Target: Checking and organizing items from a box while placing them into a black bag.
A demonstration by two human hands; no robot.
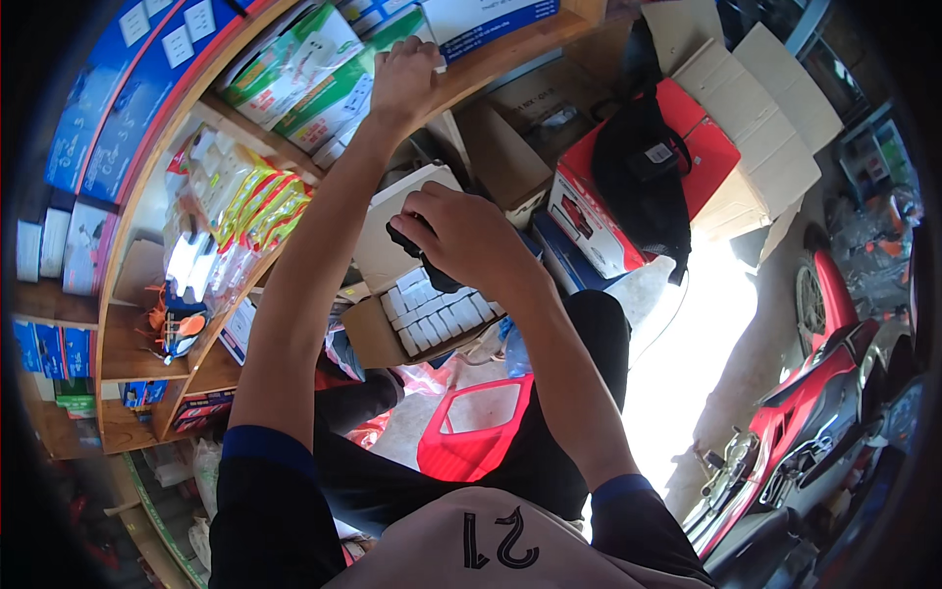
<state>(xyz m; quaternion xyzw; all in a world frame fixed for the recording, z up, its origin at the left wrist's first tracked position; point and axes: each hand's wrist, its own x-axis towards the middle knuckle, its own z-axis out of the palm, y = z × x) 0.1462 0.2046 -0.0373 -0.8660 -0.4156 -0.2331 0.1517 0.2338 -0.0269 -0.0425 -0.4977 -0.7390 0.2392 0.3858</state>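
My left hand (406, 77) rests on the edge of a wooden shelf (500, 65), beside green and white product boxes (313, 81). Whether its fingers grip anything is hidden. My right hand (460, 232) is closed around a black object (404, 239), too covered by the fingers to identify. Below that hand stands an open cardboard box (372, 342) holding rows of small white boxes (438, 316). Its raised flap (375, 243) is behind the black object.
A red and white carton (600, 221) with a black bag (640, 162) on it stands front right. A red plastic stool (471, 449) is between my legs. Packaged goods (257, 206) fill the left shelves. A red motorbike (780, 412) is parked at the right.
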